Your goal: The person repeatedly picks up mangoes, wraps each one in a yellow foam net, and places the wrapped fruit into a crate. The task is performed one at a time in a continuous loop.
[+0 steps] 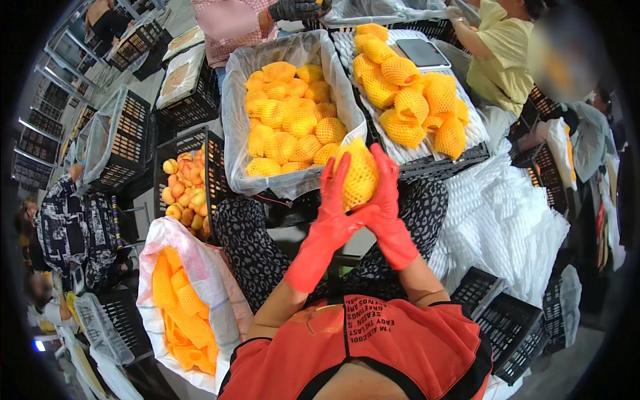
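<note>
My left hand (332, 200) and my right hand (382, 195), both in red rubber gloves, hold a fruit in a yellow foam net sleeve (361, 175) between them. It is above the near right corner of a black crate with a translucent plastic liner (232, 150), which holds many fruits in yellow foam nets (301, 121). To the right, more yellow foam nets (410, 102), at least some with fruit inside, lie piled on white foam netting over another crate. Bare yellow-red peaches (187, 182) fill a black crate on the left.
An open woven sack (227, 295) at lower left holds flat yellow foam nets (182, 305). White foam netting (495, 215) is heaped at right, above black baskets (510, 325). A phone-like dark device (420, 52) lies beyond the nets. People sit across and at the upper right.
</note>
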The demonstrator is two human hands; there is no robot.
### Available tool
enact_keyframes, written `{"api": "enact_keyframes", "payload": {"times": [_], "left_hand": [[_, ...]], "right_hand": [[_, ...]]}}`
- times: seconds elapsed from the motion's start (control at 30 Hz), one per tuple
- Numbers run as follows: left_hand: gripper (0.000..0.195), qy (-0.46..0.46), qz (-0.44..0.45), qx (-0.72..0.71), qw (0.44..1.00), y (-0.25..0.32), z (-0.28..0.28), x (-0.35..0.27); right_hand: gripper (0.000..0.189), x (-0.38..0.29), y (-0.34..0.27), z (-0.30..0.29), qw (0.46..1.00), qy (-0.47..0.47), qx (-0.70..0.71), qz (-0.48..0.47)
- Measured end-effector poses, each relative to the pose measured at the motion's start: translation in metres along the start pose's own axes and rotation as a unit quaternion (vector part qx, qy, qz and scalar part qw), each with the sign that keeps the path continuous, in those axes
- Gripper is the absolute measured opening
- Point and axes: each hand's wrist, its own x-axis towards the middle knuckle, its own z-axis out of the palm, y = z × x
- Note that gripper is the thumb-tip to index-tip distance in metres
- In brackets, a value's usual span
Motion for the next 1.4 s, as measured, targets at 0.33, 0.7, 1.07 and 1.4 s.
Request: {"api": "enact_keyframes", "payload": {"times": [0.33, 0.7, 1.07, 1.4], "left_hand": [[0.038, 0.018, -0.061, -0.094, 0.994, -0.016, -0.019, -0.046], [0.052, -0.052, 0.036, -0.011, 0.998, -0.017, 0.018, -0.063], [0.050, -0.083, -0.186, -0.009, 0.979, -0.070, 0.016, -0.105], [0.040, -0.153, -0.266, -0.003, 0.952, -0.070, -0.001, -0.118]], "right_hand": [[0.085, -0.051, 0.005, 0.018, 0.982, -0.107, 0.114, 0.108], [0.076, -0.064, 0.023, -0.001, 0.991, 0.078, -0.040, 0.102], [0.091, -0.010, 0.163, -0.047, 0.918, 0.233, -0.259, 0.190], [0.074, 0.006, 0.171, -0.053, 0.916, 0.197, -0.285, 0.201]]}}
